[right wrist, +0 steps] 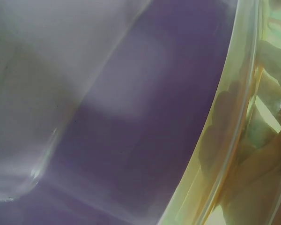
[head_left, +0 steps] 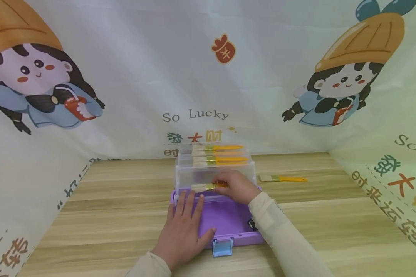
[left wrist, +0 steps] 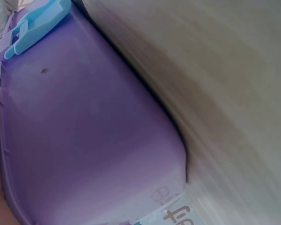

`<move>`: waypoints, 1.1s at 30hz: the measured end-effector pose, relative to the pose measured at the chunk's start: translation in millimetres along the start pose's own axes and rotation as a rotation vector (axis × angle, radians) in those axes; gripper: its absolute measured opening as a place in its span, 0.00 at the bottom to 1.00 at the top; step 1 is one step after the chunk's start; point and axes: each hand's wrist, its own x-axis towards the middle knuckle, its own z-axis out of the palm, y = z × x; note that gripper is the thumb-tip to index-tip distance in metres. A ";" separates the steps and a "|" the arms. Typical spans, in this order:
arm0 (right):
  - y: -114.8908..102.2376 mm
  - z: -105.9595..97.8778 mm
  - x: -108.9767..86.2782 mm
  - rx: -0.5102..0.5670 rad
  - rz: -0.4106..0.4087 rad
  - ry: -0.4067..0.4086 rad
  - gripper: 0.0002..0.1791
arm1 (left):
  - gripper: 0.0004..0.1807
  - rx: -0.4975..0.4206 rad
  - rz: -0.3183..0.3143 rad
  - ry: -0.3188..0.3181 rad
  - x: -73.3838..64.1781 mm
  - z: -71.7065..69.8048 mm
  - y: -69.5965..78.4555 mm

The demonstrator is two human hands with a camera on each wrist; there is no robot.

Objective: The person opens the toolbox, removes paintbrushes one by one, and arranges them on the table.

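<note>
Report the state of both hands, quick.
Left hand: open, holding nothing, spread at the left side of the purple box.
Right hand: closed, holding a paintbrush by its handle.

A booth-like enclosure, the wider room hidden: printed cloth with cartoon figures and "So Lucky" lettering walls the wood-grain surface at nine, twelve and three o'clock.

a table, apparently wooden, bears a purple box and brush
</note>
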 end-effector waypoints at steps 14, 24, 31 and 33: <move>-0.6 -0.3 4.3 -0.005 -0.037 0.029 0.09 | 0.47 -0.007 -0.019 -0.005 -0.9 -2.6 -1.9; -0.1 -9.2 6.0 -0.020 -0.038 0.045 0.10 | 0.46 -0.021 -0.028 -0.034 0.7 -4.9 -2.7; 1.1 -27.2 -2.3 0.015 -0.049 0.102 0.12 | 0.46 -0.026 -0.016 -0.029 1.7 -3.3 -0.8; 1.1 -33.5 -5.7 0.011 -0.052 0.100 0.13 | 0.46 -0.020 -0.014 -0.025 1.0 -3.0 -0.7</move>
